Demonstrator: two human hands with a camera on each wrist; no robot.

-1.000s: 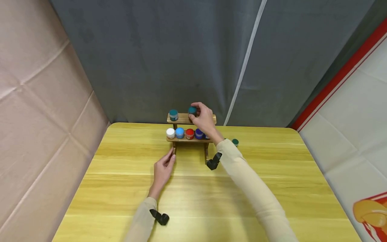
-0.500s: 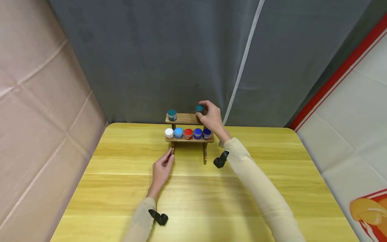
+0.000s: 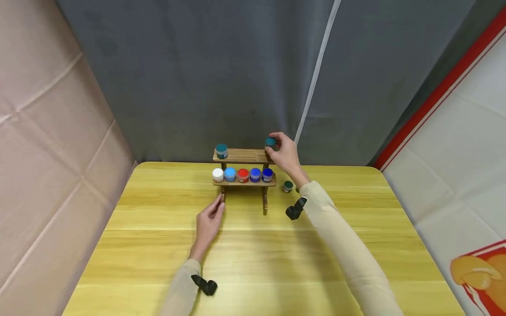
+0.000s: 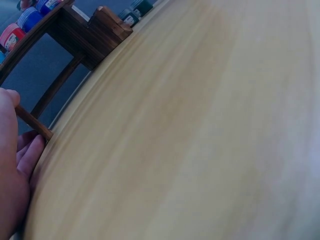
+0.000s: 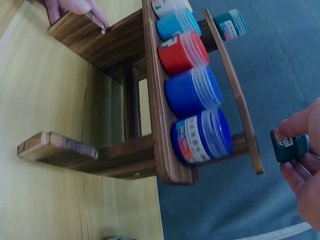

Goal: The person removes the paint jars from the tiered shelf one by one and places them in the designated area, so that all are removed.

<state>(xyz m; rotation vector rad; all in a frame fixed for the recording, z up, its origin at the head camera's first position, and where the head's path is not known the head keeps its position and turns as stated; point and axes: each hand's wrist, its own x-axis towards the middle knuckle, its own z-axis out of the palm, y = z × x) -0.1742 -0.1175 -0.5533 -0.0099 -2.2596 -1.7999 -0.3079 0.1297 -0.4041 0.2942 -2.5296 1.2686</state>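
Note:
A two-tier wooden rack (image 3: 244,184) stands at the back of the table. My left hand (image 3: 208,223) grips its left front foot (image 4: 35,122) between thumb and fingers. My right hand (image 3: 286,154) pinches a dark green paint jar (image 5: 289,145) at the right end of the upper shelf; the right wrist view shows a gap between jar and shelf edge. Another teal-green jar (image 3: 222,151) sits at the upper shelf's left end. Along the lower shelf stand a white jar (image 3: 218,175), a light blue jar (image 3: 230,174), a red jar (image 3: 243,175) and two dark blue jars (image 3: 261,175).
Green paint jars (image 3: 287,186) stand on the table right of the rack, one partly behind the right sleeve. A grey curtain (image 3: 221,79) hangs close behind the rack. The wooden table (image 3: 253,263) stretches out in front.
My right hand has carried the green jar rightward along the upper shelf, from near its middle to its right end. My left hand keeps its grip on the rack.

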